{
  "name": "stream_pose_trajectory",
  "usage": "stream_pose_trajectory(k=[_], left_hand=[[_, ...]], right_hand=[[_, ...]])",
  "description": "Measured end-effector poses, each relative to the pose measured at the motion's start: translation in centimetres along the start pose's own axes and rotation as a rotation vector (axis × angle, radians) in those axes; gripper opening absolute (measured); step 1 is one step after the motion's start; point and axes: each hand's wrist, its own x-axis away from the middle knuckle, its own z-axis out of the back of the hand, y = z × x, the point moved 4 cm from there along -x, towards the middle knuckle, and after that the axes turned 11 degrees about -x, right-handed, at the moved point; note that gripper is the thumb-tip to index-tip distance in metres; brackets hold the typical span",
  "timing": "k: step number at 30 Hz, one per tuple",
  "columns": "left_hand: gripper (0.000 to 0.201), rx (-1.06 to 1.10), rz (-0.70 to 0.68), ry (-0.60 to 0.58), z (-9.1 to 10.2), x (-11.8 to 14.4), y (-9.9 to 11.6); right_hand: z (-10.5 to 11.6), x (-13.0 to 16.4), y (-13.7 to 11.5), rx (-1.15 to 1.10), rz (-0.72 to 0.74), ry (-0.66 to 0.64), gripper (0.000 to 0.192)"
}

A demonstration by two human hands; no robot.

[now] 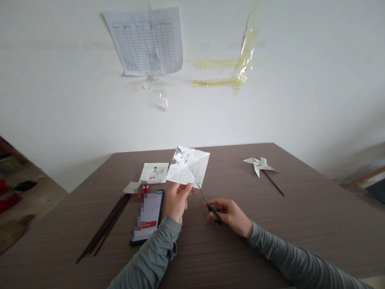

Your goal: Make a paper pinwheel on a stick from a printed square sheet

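My left hand (177, 200) pinches the lower edge of a square printed sheet of paper (189, 166), held up above the table. Crease lines run across the sheet, and a slit shows near its upper left corner. In my right hand (230, 216) is a pair of scissors (207, 202) with black handles. The blade tips meet the paper's lower edge, just right of my left thumb. Whether the blades are parted there is too small to tell.
A paper pinwheel (260, 163) on a dark stick lies at the right of the brown table (285, 249). Leftward are a stack of square papers (154, 173), several dark sticks (104, 226), a small red item (142, 190) and a phone (148, 216). A white wall (210, 120) stands behind.
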Motion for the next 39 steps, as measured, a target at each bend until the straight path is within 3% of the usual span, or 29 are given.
stream_pose_trajectory(k=[11, 29, 39], left_hand=[[0.038, -0.004, 0.019, 0.019, 0.0, 0.0, 0.1], [0.039, -0.017, 0.010, -0.007, -0.1, 0.1, -0.2], [0.035, -0.013, 0.028, 0.002, -0.1, 0.1, -0.3]], right_hand=[[-0.1, -0.1, 0.0, -0.020, 0.019, -0.005, 0.066], [-0.6, 0.2, -1.1, 0.016, 0.031, 0.038, 0.076], [-0.7, 0.4, -1.2, 0.034, 0.014, 0.051, 0.062]])
